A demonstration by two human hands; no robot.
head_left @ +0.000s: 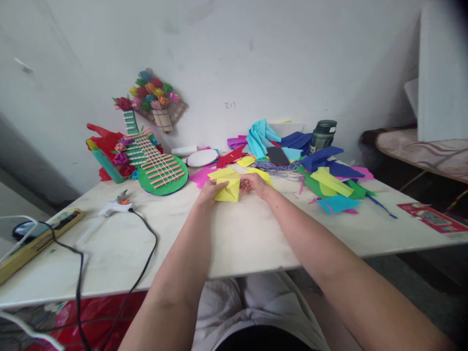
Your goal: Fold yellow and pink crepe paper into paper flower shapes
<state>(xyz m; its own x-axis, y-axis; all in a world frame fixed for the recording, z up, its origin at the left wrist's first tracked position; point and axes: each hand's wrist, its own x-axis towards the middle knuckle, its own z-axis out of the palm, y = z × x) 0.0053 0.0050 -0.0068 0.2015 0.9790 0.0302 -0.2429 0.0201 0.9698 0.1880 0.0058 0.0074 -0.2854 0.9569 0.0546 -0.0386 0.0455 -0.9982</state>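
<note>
Fingers of the L hand [210,189] pinch a folded yellow paper [230,191], thumb on top, approx. midway across the wht. table [248,239]. R hand [256,184] is at the paper's 3 o'clock edge, fingers curled; can't tell if they grip it. From the paper: green guitar-shaped craft [163,176] w/ strings at 10 o'clock, wht. glue gun [115,207] at 9, dk. flask [321,139] at 2, loose blue, green & yellow pcs. [329,183] at 3.
</note>
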